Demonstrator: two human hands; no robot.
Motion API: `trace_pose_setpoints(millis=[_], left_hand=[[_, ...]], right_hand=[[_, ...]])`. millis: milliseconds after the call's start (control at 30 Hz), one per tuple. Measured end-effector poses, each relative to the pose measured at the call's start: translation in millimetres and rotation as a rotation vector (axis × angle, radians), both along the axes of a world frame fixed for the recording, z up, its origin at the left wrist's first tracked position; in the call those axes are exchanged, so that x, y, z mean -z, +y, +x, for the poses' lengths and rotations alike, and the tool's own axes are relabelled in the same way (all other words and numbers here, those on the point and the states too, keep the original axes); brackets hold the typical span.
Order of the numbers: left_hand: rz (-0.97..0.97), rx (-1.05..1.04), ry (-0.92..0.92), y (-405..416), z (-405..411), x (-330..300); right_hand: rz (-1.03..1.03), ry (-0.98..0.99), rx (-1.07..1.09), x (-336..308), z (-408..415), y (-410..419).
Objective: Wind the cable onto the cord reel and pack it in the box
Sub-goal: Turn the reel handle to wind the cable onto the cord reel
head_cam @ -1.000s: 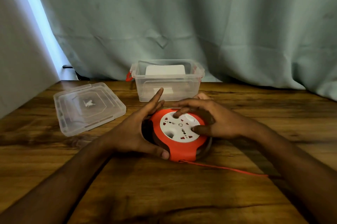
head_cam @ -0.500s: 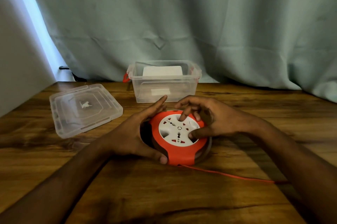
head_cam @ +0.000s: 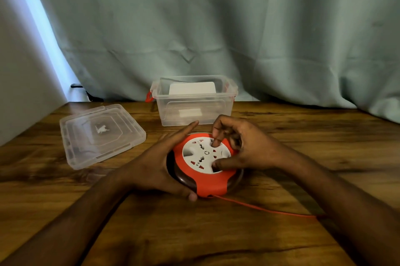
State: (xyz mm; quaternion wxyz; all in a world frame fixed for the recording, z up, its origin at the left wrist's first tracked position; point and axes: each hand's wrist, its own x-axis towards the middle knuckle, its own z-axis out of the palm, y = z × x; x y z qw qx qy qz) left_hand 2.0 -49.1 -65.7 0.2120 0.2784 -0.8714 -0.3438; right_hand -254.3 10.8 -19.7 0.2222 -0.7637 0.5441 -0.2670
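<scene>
- Cord reel [head_cam: 204,170] lay flat on the wooden table [head_cam: 194,233], just in front of the box [head_cam: 194,101], white socket face [head_cam: 203,155] up inside an orange housing over a dark rim.
- Left hand [head_cam: 155,164] cupped the reel's left side: fingers lay straight along the far-left edge, thumb wrapped the near edge by the cable outlet.
- Right hand [head_cam: 244,146] sat on the reel from the right, fingers curled. 1 fingertip pressed into a recess at the top of the socket face; the thumb pressed into a recess at its lower right.
- Cable [head_cam: 270,210], thin and orange, left the housing at its near edge and ran right across the table until it passed behind the right forearm. Its far end was not visible.
- Box was clear plastic with red latches, open, at the back of the table against a pale green curtain [head_cam: 238,27]. A white object [head_cam: 192,88] stood inside at its rear wall; what it was could not be made out.
- Lid [head_cam: 99,133], clear, lay flat on the table left of the box and apart from it, and left of the left hand.
</scene>
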Motion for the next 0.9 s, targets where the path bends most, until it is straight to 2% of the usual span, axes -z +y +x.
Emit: trace_pose_setpoints(millis=[133,267,533,733,900], left_hand=[[0.023,0.011,0.081,0.6,0.3,2.4],[0.006,0.009,0.084,0.1,-0.5,5.0],[-0.008,0.008,0.051,-3.0,-3.4,6.6],[0.015,0.023,0.070,-1.7,-3.1,7.6],[0.019,0.014,0.066,-2.8,-2.3,8.1]], right_hand=[[-0.068,0.135,0.128,1.6,8.6,2.1],[-0.188,0.255,0.172,2.4,17.9,5.0],[-0.274,0.194,0.253,12.5,27.6,3.8],[-0.295,0.204,0.190,11.5,25.7,4.0],[-0.148,0.125,0.084,0.8,15.7,1.8]])
